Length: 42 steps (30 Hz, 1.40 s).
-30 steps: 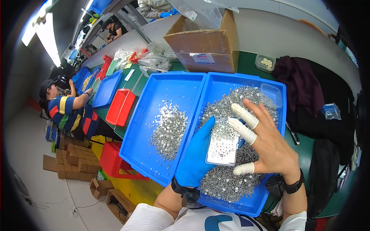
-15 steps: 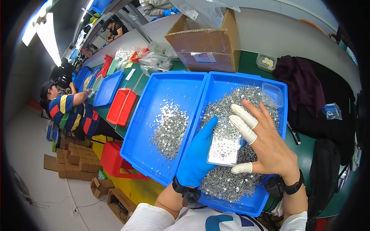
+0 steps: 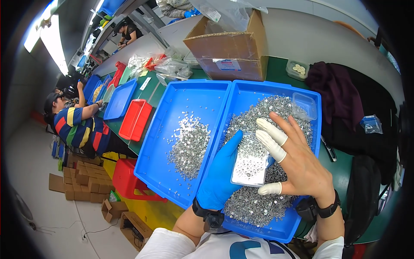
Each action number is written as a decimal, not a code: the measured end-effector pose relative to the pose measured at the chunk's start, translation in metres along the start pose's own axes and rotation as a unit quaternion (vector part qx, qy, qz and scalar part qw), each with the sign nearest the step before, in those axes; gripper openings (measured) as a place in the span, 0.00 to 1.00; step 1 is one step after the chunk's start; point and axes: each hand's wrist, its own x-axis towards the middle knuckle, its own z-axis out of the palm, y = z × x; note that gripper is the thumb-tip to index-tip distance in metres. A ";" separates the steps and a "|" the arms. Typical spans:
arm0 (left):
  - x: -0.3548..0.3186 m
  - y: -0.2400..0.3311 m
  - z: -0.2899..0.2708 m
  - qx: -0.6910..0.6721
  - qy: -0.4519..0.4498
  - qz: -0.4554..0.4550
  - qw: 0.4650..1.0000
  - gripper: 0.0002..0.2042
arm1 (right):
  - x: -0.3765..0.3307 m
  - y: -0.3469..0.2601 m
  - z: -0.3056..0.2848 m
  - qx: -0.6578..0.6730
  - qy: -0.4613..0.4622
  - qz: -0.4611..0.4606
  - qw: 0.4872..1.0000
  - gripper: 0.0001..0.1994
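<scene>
My left hand, in a blue glove, grips a shallow clear plastic box from its left side. Small shiny metal rings, like nuts or washers, lie scattered across the box's floor, denser at its far end. Beside the box's right edge, my right hand has its fingers spread, with white finger cots on the thumb and two fingers. Nothing shows between them. Below both hands is the right blue tray, heaped with metal rings. A smaller pile of rings sits in the left blue tray.
A clear empty tub rests in the right tray's far corner. Behind the trays stand an open cardboard box and a tub of pale pieces. A cutter and dark cloth lie right; a red bin left, beyond it a co-worker.
My hands and the clear box have barely shifted, a touch to the left. At the far left, the co-worker's head and arm have moved.
</scene>
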 end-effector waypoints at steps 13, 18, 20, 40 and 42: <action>0.001 0.017 -0.001 0.035 -0.014 0.052 0.998 0.26 | 0.000 -0.001 -0.008 -0.009 0.032 -0.003 0.999 0.49; -0.003 0.053 -0.007 0.027 -0.026 0.171 0.985 0.30 | -0.006 -0.001 -0.012 -0.018 0.059 -0.013 0.998 0.48; -0.015 0.076 -0.011 0.034 -0.013 0.215 0.976 0.30 | -0.005 -0.008 -0.013 -0.028 0.062 -0.020 0.998 0.48; 0.006 0.155 -0.098 0.486 0.415 0.557 0.531 0.20 | -0.010 -0.005 -0.001 -0.083 0.029 -0.012 0.996 0.39; 0.007 0.140 -0.079 0.475 0.417 0.534 0.561 0.20 | -0.016 0.005 0.009 -0.078 -0.069 0.023 0.994 0.37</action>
